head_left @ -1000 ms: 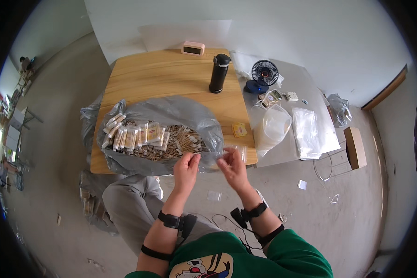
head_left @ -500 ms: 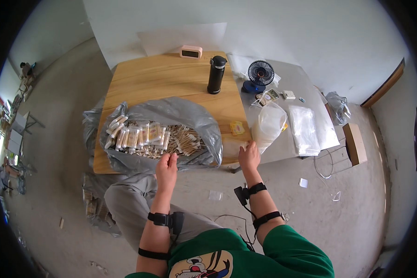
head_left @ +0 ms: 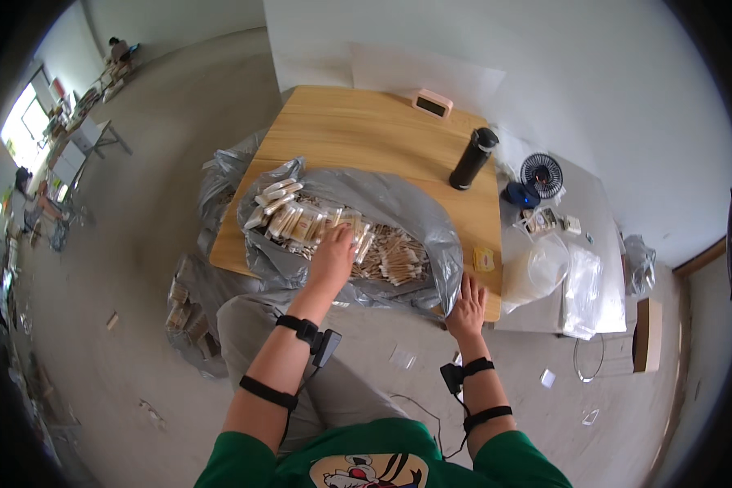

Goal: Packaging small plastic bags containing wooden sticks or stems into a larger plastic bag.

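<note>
A large grey plastic bag (head_left: pixel 407 203) lies wide open on the wooden table. Loose cotton swabs (head_left: pixel 397 259) fill its right part, and small clear packs of cotton swabs (head_left: pixel 301 225) are heaped at its left. My left hand (head_left: pixel 332 259) reaches over the bag's near edge, its fingers stretched toward the packs; whether the fingertips touch them is hard to see. On the table's near right corner rests my right hand (head_left: pixel 467 311), fingers extended and nothing visible in it, right beside the bag's rim. A small yellow card or label (head_left: pixel 483 259) lies just beyond it.
A black bottle (head_left: pixel 474 159) and a pink clock (head_left: pixel 433 103) stand farther back. The side table at right holds a small fan (head_left: pixel 541 176), a translucent plastic container (head_left: pixel 537 267) and a stack of clear bags (head_left: pixel 581 293). Another grey bag (head_left: pixel 193 313) with packs sits at lower left.
The view has swung to the left. My left hand has moved forward from the bag's near edge over the packs. My right hand has gone from beside the translucent container to the table corner.
</note>
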